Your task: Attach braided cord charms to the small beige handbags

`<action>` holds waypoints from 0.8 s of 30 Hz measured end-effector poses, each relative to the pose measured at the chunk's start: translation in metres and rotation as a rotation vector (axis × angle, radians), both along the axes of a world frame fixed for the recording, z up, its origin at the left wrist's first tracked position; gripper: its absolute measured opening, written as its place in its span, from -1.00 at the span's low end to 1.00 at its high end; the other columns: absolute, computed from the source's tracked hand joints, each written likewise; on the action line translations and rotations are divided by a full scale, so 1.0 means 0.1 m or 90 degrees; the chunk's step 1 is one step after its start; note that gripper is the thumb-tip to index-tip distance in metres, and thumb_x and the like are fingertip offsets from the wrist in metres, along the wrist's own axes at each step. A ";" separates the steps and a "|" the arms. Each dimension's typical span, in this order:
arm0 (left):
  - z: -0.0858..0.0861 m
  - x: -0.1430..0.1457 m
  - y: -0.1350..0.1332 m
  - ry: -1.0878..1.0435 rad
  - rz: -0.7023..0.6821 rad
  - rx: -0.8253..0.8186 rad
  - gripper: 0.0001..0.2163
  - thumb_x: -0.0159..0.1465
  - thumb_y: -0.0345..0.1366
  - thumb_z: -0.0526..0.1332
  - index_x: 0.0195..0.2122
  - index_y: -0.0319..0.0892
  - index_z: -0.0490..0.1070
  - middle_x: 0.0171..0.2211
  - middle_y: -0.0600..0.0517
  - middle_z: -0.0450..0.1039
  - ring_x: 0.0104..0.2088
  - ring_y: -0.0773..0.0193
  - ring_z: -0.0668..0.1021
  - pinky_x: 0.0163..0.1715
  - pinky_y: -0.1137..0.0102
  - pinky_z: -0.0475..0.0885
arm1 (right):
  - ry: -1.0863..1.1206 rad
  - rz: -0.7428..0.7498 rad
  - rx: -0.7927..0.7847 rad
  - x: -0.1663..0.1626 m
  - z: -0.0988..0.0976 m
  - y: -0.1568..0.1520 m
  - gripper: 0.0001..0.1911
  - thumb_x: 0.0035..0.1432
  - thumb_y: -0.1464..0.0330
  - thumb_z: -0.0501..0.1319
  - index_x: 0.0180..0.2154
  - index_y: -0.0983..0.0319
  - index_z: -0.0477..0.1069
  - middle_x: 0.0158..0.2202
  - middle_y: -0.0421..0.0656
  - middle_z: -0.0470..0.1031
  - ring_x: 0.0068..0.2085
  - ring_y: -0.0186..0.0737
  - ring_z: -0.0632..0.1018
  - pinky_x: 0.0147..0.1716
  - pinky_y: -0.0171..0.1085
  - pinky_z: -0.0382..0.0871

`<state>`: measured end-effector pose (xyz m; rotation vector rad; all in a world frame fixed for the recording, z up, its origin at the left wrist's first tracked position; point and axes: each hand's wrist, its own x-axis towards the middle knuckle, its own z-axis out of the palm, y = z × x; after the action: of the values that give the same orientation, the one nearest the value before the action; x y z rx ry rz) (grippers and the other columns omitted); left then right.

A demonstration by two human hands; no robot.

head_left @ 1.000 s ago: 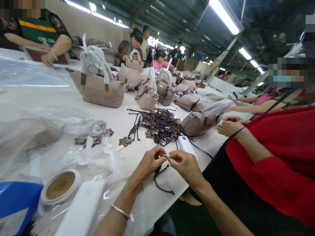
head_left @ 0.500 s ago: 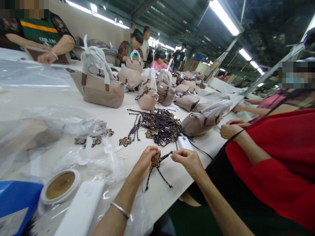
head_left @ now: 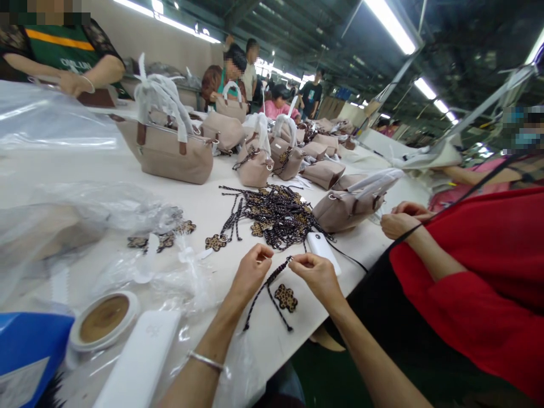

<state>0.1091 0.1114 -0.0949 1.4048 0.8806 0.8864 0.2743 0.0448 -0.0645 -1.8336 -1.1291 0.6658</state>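
Observation:
My right hand (head_left: 317,277) pinches the top end of a dark braided cord strap (head_left: 278,273), where a bit of metal shows at the fingertips. Two knotted cord ends hang from the strap toward the tabletop. Below my right fingers is a leopard-print flower charm (head_left: 285,298); whether it hangs from the strap or lies loose I cannot tell. My left hand (head_left: 251,275) is just left of the strap, its thumb and fingertips closed together; anything between them is hidden. Beyond both hands lies a pile of similar braided straps (head_left: 280,218) with flower charms.
Beige handbags (head_left: 170,158) with wrapped handles stand across the table (head_left: 238,323). A white device (head_left: 323,249) with a black cable lies by the pile. Left are plastic bags (head_left: 106,209), a tape roll (head_left: 104,320) and a white box (head_left: 140,362). A red-clothed person (head_left: 476,283) is close at right.
My left hand has let go of the flower charm and moved slightly up and left. The charm now sits lower, under my right hand, which still holds the strap's end and has shifted slightly left.

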 end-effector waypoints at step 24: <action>-0.14 0.28 -0.31 0.115 -0.093 0.066 -0.88 0.24 -0.32 0.12 -0.29 -0.12 0.44 -0.42 0.02 0.53 -0.40 0.24 0.54 -0.33 0.36 0.40 | 0.142 -0.073 0.001 0.30 -0.25 -0.37 -0.63 -0.16 0.12 0.43 -0.40 0.28 0.57 -0.39 -0.10 0.61 -0.33 -0.13 0.57 -0.28 -0.21 0.43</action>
<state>0.1369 0.0803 -0.1089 1.6367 0.8641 0.7107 0.3044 0.0078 -0.0895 -1.7584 -0.8719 0.7813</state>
